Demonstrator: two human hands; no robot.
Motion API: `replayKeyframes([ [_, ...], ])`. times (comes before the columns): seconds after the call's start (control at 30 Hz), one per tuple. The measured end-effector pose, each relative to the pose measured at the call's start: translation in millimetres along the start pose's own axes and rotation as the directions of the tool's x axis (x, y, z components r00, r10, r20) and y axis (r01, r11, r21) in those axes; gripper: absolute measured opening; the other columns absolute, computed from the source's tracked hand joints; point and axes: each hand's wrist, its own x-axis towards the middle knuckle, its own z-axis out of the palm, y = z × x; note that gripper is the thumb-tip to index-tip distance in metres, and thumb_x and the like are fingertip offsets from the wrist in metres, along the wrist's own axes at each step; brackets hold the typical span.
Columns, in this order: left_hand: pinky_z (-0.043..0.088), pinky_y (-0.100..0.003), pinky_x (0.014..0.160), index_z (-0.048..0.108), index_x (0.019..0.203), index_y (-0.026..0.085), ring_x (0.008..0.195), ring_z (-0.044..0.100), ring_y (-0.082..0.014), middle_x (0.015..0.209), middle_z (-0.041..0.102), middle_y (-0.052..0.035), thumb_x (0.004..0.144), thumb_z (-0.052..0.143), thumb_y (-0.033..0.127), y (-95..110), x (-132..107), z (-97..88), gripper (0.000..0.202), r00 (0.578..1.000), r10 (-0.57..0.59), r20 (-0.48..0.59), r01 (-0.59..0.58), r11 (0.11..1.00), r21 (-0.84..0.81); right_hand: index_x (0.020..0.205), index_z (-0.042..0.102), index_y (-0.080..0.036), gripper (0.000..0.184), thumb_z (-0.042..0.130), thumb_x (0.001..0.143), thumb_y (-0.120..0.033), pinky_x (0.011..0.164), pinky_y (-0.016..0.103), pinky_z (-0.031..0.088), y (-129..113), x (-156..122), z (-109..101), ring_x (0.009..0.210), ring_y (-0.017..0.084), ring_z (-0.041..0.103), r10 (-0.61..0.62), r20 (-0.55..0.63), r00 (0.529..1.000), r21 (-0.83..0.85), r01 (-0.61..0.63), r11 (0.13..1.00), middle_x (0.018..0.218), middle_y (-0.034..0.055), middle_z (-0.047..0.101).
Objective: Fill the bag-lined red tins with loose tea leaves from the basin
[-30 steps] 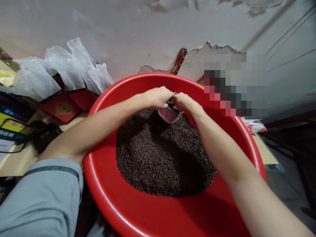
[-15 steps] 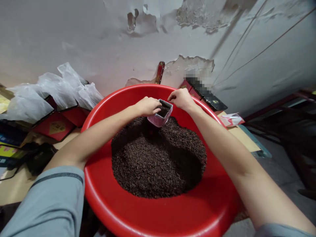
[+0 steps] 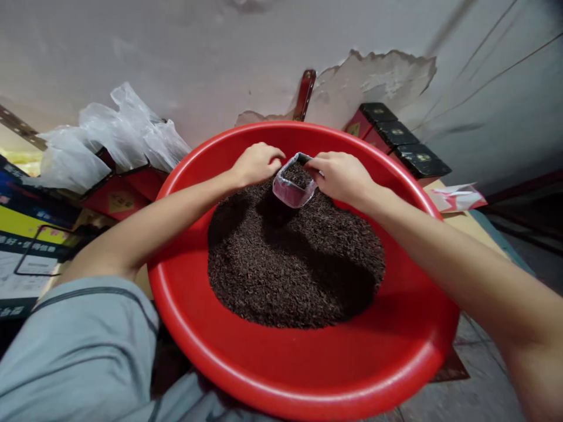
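A small reddish box (image 3: 292, 195) with a clear plastic liner sticking up around its mouth sits on a heap of dark loose tea leaves (image 3: 272, 269). More of the leaves show inside it. My right hand (image 3: 341, 176) is closed in a pinch at the liner's right rim. At the box's left corner is my left hand (image 3: 258, 165), its fingers curled in toward the thumb; whether anything is between the fingertips is hidden. Both hands are over the far part of the large red basin (image 3: 303, 375) that holds the leaves.
On the left stand red boxes (image 3: 121, 199) with plastic bags (image 3: 118, 132) rising from them. Dark-topped boxes (image 3: 398, 138) line the right side, near a red-and-white packet (image 3: 460, 198). A peeling wall (image 3: 197, 53) rises behind the basin.
My right hand has come left and down onto the box's rim. My left hand's fingers have drawn back out of the box mouth to its left corner. The camera view has shifted.
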Motion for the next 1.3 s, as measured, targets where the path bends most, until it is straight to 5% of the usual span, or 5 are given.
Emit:
replayKeyframes([
  [0.17, 0.038, -0.054, 0.121, 0.027, 0.168, 0.026, 0.155, 0.033, -0.0478, 0.172, 0.028, -0.0182, 0.088, 0.062, 0.07, -14, -51, 47.0, 0.098, 0.824, -0.411, 0.39, 0.417, 0.906, 0.074, 0.147, 0.059, -0.017, 0.058, 0.061, 0.099, -0.049, 0.104, 0.051, 0.054, -42, -64, 38, 0.126, 0.035, 0.065, -0.065, 0.314, 0.947, 0.184, 0.006, 0.983, 0.142, 0.0192, 0.065],
  [0.3, 0.029, -0.066, 0.123, 0.024, 0.168, 0.029, 0.155, 0.004, -0.0615, 0.178, -0.007, -0.0158, 0.078, 0.068, 0.078, 0, -70, 73.8, 0.112, 0.716, -0.429, 0.551, 0.408, 0.897, 0.169, 0.169, 0.026, -0.022, 0.113, 0.067, 0.081, -0.08, 0.12, 0.069, 0.032, -53, -78, 72, 0.157, 0.048, 0.026, -0.192, 0.654, 0.732, 0.241, 0.039, 0.97, 0.173, 0.0247, 0.019],
  [0.4, 0.038, -0.064, 0.118, 0.037, 0.164, 0.031, 0.154, 0.018, -0.0625, 0.177, -0.002, -0.0168, 0.078, 0.076, 0.067, 7, -73, 75.4, 0.101, 0.723, -0.384, 0.574, 0.327, 0.922, 0.206, 0.168, 0.03, -0.025, 0.114, 0.068, 0.077, -0.082, 0.116, 0.077, 0.03, -57, -77, 77, 0.155, 0.051, 0.027, -0.231, 0.739, 0.633, 0.228, 0.088, 0.97, 0.17, 0.0247, 0.027],
  [0.6, 0.053, -0.054, 0.105, 0.056, 0.15, 0.031, 0.135, 0.053, -0.0503, 0.158, 0.039, -0.0169, 0.08, 0.076, 0.05, 1, -68, 73.7, 0.076, 0.76, -0.303, 0.574, 0.213, 0.952, 0.221, 0.152, 0.051, -0.009, 0.094, 0.064, 0.085, -0.074, 0.106, 0.074, 0.042, -74, -83, 74, 0.137, 0.048, 0.048, -0.278, 0.67, 0.688, 0.161, 0.231, 0.959, 0.148, 0.0297, 0.05],
  [1.3, 0.054, -0.027, 0.09, 0.076, 0.115, 0.022, 0.106, 0.069, -0.0229, 0.112, 0.072, -0.0051, 0.072, 0.08, 0.022, -32, -50, 81.9, 0.043, 0.846, -0.314, 0.431, 0.31, 0.947, 0.082, 0.161, 0.041, -0.008, 0.098, 0.072, 0.085, -0.061, 0.119, 0.076, 0.022, -72, -86, 71, 0.153, 0.051, 0.031, -0.321, 0.684, 0.656, 0.282, 0.168, 0.945, 0.162, 0.033, 0.036],
])
